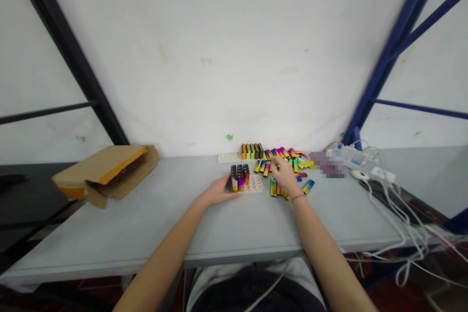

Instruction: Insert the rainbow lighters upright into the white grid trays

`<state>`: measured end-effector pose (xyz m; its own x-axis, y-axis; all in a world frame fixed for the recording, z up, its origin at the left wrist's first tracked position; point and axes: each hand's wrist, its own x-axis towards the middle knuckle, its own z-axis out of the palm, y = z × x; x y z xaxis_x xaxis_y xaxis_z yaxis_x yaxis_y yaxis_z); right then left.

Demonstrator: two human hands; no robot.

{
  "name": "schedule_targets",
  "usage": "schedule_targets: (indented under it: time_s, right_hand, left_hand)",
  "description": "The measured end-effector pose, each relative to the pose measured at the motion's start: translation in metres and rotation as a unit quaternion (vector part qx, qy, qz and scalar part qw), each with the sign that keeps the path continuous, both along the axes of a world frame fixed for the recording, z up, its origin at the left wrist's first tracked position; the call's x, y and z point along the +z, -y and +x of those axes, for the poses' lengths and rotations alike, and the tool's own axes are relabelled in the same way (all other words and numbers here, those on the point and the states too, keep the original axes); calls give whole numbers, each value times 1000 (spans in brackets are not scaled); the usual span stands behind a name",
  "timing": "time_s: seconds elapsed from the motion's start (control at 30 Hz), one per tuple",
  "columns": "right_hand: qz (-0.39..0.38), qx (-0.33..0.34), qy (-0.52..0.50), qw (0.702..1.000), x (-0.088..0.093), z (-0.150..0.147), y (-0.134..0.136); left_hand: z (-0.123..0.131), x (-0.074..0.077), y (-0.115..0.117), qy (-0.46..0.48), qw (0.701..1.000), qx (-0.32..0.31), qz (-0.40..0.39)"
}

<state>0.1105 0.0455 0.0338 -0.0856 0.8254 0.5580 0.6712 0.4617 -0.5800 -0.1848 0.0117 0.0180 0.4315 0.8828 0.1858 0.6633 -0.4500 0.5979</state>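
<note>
My left hand (219, 191) is closed around the left end of a white tray with round holes (255, 185), its thumb along the front edge. Upright in the tray's left part stand several shiny, bright-coloured cylinders with black tops (240, 178), perhaps lighters. To the right, my right hand (285, 172) is above a spread of loose cylinders of the same look (273, 187). Its fingers are curled and drawn together, and what they hold, if anything, is too small to make out. A band circles that wrist.
Behind stand a second white tray (229, 157) and a block of upright yellow, green and dark cylinders (252, 151). An open cardboard box (109, 170) is on the left. On the right are a power strip (351, 156) and tangled white cables (393, 200). The table's front edge (241, 255) is near me.
</note>
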Motion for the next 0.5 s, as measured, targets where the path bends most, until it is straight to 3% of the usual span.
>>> schedule_targets:
  time_s: [0.03, 0.1, 0.17, 0.2, 0.27, 0.37, 0.5]
  right_hand:
    - [-25, -87, 14, 996, -2, 15, -3]
    - [-98, -268, 45, 957, -7, 46, -8]
    - [-175, -376, 58, 908, -13, 72, -9]
    - [-214, -384, 67, 896, -16, 82, -10]
    - [-240, -340, 95, 904, -23, 98, -12]
    - [-194, -254, 120, 940, -30, 112, -16]
    - [-176, -194, 83, 962, -37, 125, -19]
  left_hand:
    - [0, 1, 0, -3, 1000, 3, -3]
    - [0, 2, 1, -8, 1000, 5, -7]
    - [0, 2, 1, -9, 1000, 3, -7]
    - [1, 2, 1, -8, 1000, 2, -7]
    - [1, 3, 1, -5, 1000, 1, -6]
    - [1, 3, 1, -5, 1000, 2, -6]
    - [1, 2, 1, -3, 1000, 5, -4]
